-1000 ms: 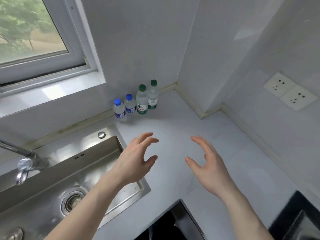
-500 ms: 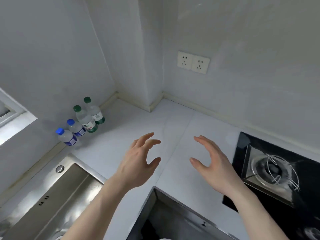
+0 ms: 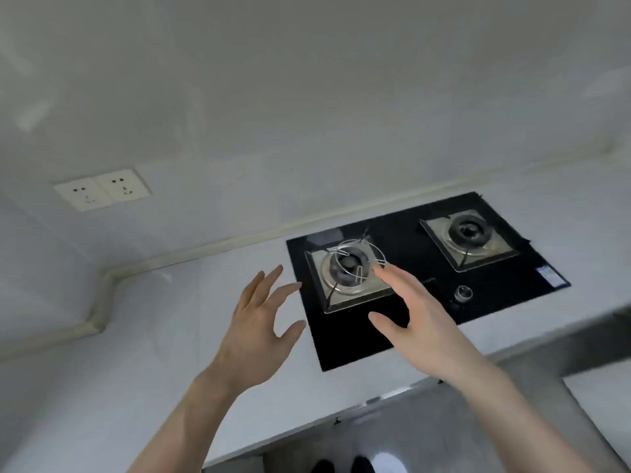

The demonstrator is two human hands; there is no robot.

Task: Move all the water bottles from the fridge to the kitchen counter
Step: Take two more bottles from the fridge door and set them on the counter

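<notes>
1. Hands first: we find the left hand (image 3: 254,331) and the right hand (image 3: 415,324) raised side by side above the table (image 3: 143,343), palms turned toward each other, a gap between them.
2. We note the fingers (image 3: 269,279) of the left hand spread and relaxed, released, grasping nothing; those of the right hand likewise loose and holding nothing.
3. We see the left hand over the bare white surface; the right hand overlaps the front left part of the stove (image 3: 426,274).
4. We record a black glass stove set into the table, with two burners: the left burner (image 3: 348,268) carries a wire ring stand, the right burner (image 3: 469,233) sits farther back. A round knob (image 3: 462,293) lies between them near the front edge.
5. We note a double wall socket (image 3: 102,192) on the wall at left.
6. We find no water bottle and no fridge in view; their place cannot be told.
</notes>
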